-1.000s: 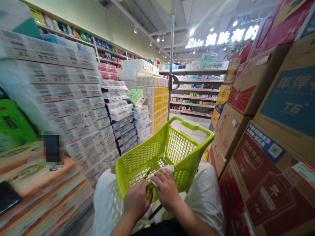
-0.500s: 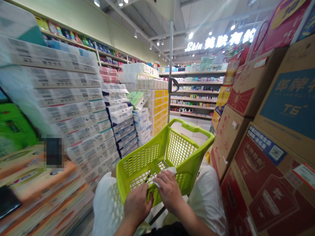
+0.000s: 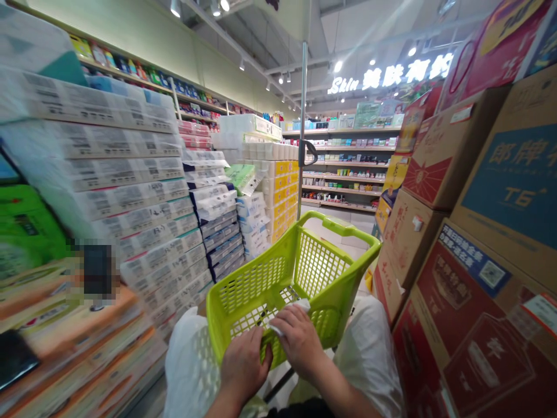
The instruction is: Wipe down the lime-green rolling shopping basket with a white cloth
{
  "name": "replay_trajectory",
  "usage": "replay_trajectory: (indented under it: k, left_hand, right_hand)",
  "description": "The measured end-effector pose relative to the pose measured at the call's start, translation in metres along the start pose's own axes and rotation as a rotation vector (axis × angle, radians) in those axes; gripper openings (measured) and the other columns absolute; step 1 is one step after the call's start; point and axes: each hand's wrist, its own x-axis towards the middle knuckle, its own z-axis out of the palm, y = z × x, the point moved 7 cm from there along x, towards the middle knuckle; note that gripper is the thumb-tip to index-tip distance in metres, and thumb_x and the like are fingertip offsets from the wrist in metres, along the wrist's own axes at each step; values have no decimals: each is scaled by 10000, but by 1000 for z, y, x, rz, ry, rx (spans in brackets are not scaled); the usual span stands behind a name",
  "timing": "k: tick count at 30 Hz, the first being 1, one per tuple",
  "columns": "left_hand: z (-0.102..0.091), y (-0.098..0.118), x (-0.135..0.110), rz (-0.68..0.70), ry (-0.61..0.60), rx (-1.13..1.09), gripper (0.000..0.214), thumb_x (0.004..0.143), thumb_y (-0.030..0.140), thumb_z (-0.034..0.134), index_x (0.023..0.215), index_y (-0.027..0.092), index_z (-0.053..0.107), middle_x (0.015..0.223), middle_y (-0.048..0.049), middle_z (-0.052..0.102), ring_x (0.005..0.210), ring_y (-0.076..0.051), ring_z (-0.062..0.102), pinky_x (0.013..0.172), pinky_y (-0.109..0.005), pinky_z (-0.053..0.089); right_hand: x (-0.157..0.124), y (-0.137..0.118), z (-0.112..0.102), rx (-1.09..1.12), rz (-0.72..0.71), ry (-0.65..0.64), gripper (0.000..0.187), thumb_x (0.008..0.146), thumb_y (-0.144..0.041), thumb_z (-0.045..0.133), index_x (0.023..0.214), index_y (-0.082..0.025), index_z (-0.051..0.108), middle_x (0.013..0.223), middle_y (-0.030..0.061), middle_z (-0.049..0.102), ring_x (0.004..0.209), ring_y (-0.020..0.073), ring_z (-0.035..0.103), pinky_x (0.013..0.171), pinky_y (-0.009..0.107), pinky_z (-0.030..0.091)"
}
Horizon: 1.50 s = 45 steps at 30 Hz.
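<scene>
A lime-green plastic shopping basket (image 3: 261, 284) sits in front of me at the lower middle, tilted, with nothing inside that I can see. My left hand (image 3: 243, 366) is closed over its near rim. Beside it, my right hand (image 3: 298, 339) also rests on the near rim, fingers curled round a small white crumpled paper or cloth (image 3: 296, 306) that pokes out past the fingertips. A white plastic bag (image 3: 191, 366) hangs below and around the basket on both sides.
Stacked packs of tissue paper (image 3: 130, 191) wall the left side of a narrow aisle. Brown and red cardboard cartons (image 3: 461, 232) are piled high on the right. A metal pole (image 3: 302, 128) rises behind the basket. Product shelves (image 3: 348, 174) stand at the far end.
The view has shifted slightly forward and the basket sits a little lower in the picture. Both hands stay on the near rim with the white piece still under the right fingers.
</scene>
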Motion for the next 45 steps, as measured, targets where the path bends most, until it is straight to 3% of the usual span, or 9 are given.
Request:
replay_trajectory:
  k: [6,9,13,15,22,24,30,38,45]
  left_hand:
    - [0,-1,0,-15,22,-4,191,850,305,455,905,204,608,796,-34,663,723,-195,614,681,-310,460]
    - [1,1,0,-14,21,2,191,854,306,455,907,206,608,799,-34,663,729,-192,614,683,-304,457]
    - [0,1,-1,9,20,3,189,864,309,455,915,205,603,795,-33,663,732,-192,618,678,-304,454]
    - [0,0,-1,13,12,2,187,866,306,451,911,206,602,792,-32,662,726,-191,617,674,-304,454]
    - [-3,0,2,-15,40,0,183,852,304,452,877,209,606,759,-27,657,700,-195,615,662,-311,461]
    - [-2,1,2,-17,46,5,181,854,301,452,877,209,606,762,-27,659,707,-193,616,670,-308,462]
    - [0,-1,1,13,47,3,194,855,298,457,927,205,611,798,-34,679,728,-187,625,684,-292,468]
    - [2,-5,0,-24,47,-17,207,848,309,461,946,215,617,830,-36,689,746,-194,634,704,-303,484]
    - [4,-3,2,-8,17,-47,152,844,281,477,913,226,601,793,-20,676,725,-182,633,680,-286,468]
  right_hand:
    - [2,57,-43,-150,173,164,243,882,-130,491,1016,-249,654,991,33,646,1071,201,526,1075,403,310]
    - [-1,42,-32,-121,175,170,264,866,-113,482,1014,-251,652,978,35,640,1065,208,524,1079,424,302]
    - [-2,-2,1,-12,23,42,334,841,-106,524,1106,-283,624,1015,18,646,1071,201,523,1074,406,319]
    - [-1,-2,1,3,1,17,317,853,-123,534,1107,-290,625,1022,12,651,1057,194,531,1057,390,339]
    - [5,63,-49,-150,209,200,237,904,-153,473,1009,-245,664,987,42,647,1048,214,530,1054,424,333]
    - [3,54,-42,-136,211,205,245,892,-142,477,1007,-250,665,975,39,644,1041,213,528,1050,426,335]
    - [-1,-1,5,-30,15,26,321,838,-140,583,1116,-296,618,1034,0,641,1084,180,520,1085,373,309]
    - [3,61,-43,-149,207,212,289,855,-92,474,1011,-252,657,1009,35,644,1100,217,520,1082,433,303]
    - [0,-3,11,24,6,27,319,836,-133,565,1093,-313,626,1017,-7,649,1068,187,533,1077,383,328]
